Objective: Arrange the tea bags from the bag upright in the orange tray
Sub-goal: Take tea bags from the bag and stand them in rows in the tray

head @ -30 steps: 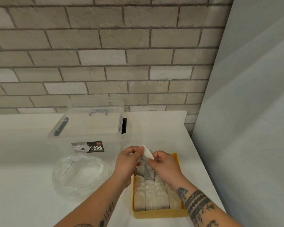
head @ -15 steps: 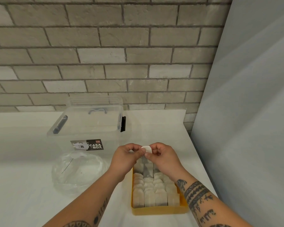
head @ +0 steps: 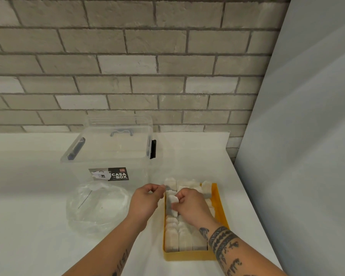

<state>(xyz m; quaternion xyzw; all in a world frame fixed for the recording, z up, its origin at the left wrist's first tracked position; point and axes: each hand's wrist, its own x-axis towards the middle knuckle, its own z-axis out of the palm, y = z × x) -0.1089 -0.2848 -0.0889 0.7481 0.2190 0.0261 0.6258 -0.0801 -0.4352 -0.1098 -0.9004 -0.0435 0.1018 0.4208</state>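
Observation:
An orange tray (head: 189, 255) lies on the white counter at the lower right, holding several rows of pale tea bags (head: 184, 239) standing upright. My right hand (head: 193, 206) is over the tray's middle and pinches one white tea bag (head: 172, 205) at the left column, lowered into a gap between the rows. My left hand (head: 146, 200) hovers just left of the tray's rim with fingers loosely curled and thumb near fingertips; whether it pinches anything I cannot tell. A crumpled clear plastic bag (head: 97, 206) lies to the left.
A clear lidded storage box (head: 110, 156) labelled "CASA BOX" stands behind the plastic bag. A brick wall closes the back. A grey panel (head: 307, 156) runs along the counter's right edge, close to the tray.
Both hands held one tea bag above the tray's far end. Now my right hand has lowered it into the tray, and my left hand has drawn away to the left.

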